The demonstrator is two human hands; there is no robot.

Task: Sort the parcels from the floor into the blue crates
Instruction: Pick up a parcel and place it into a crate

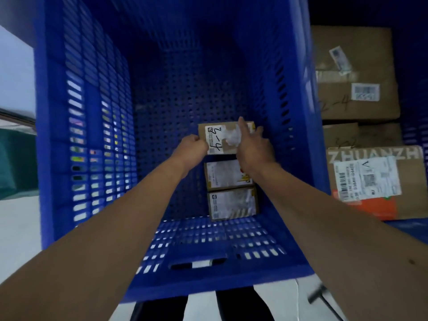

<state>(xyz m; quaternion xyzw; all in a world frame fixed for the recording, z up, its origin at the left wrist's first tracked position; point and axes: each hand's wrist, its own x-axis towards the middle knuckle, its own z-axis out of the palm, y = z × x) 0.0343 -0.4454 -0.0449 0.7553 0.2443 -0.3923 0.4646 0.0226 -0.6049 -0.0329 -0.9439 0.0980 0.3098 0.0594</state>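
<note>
I look down into a deep blue crate with perforated walls. Both my arms reach inside it. A small cardboard parcel with a white label and handwritten marks sits near the crate's right wall. My left hand grips its left edge. My right hand lies over its right side with the fingers stretched out. Two more small labelled parcels lie in a row nearer to me, along the same wall.
To the right, another blue crate holds large cardboard boxes, one printed ZHUANZH with an orange patch. Pale floor shows at the left. A dark green object sits at the far left.
</note>
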